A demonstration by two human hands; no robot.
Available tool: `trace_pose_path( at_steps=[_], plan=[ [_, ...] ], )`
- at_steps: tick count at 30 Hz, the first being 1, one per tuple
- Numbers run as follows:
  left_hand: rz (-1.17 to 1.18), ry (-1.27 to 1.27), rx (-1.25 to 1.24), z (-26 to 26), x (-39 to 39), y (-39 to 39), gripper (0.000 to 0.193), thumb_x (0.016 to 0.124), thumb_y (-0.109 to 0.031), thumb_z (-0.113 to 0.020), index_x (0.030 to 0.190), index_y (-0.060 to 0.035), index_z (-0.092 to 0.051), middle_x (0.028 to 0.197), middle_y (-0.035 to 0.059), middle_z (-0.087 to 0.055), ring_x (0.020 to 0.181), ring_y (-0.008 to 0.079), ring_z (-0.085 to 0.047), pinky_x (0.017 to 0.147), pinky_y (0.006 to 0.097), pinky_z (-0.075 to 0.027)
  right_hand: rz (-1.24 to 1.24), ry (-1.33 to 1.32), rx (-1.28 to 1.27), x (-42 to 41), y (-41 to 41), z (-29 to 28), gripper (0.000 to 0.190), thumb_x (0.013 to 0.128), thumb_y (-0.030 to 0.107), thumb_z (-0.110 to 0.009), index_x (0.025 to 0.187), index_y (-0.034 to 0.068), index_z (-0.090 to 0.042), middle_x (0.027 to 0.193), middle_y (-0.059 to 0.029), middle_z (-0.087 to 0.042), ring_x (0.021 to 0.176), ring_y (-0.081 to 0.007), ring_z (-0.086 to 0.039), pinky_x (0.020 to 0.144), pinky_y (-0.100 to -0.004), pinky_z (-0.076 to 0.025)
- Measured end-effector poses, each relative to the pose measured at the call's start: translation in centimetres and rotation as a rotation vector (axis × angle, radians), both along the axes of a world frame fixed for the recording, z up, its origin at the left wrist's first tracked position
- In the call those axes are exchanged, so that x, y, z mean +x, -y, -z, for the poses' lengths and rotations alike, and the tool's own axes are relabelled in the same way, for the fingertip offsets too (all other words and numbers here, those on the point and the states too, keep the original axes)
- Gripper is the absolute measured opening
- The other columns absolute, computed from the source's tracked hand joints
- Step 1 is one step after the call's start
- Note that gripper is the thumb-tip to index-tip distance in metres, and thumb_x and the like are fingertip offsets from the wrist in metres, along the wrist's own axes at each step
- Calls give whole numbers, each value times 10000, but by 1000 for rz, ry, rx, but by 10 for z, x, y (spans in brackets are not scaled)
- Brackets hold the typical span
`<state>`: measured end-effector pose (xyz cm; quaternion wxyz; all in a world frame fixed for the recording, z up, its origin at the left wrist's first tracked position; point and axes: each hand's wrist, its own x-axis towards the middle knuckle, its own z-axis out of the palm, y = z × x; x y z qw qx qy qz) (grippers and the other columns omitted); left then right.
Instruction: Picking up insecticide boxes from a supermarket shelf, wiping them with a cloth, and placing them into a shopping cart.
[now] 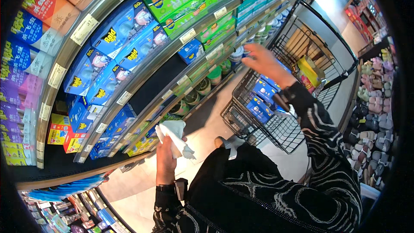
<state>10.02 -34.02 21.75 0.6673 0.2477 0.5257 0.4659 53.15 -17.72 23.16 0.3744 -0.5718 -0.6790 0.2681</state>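
Observation:
My left hand (166, 161) is closed around a crumpled white cloth or tissue (174, 136) in front of the lower shelves. My right hand (266, 63) is raised between the shelving and a black wire shopping cart (268, 132), fingers apart, with nothing seen in it. Blue boxes (260, 108) lie in the cart's near basket, below my right forearm. Farther back in the cart is a yellow and pink package (307, 74). One small blue box (191, 51) stands on a middle shelf beside green boxes (216, 32).
Blue Raid boxes (129, 53) and other packages fill the curved shelves on the left. Price tags line the shelf edge (155, 61). Round containers (203, 85) stand on a low shelf. Slippers (375, 103) hang at right; another rack (93, 210) is at lower left.

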Motion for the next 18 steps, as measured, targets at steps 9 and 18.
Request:
trace_pose_path(
  at_steps=[9,18],
  plan=[
    [-138,-91,-148,0,-23,38,510,1057,-324,-478,1335,102,-518,1124,204,-663,939,310,-703,718,450,-626,-222,675,273,-143,-127,64,680,811,144,-758,1420,29,-479,1354,-179,-532,1288,-381,-498,1130,-468,-380],
    [-238,-91,-162,13,-53,78,486,1062,-328,-496,1363,53,-512,1142,182,-669,920,285,-702,747,420,-610,-304,1353,85,-179,-209,93,520,1014,252,-480,1513,105,-470,1597,-120,-426,1473,-313,-391,1203,-476,-299]
  ],
)
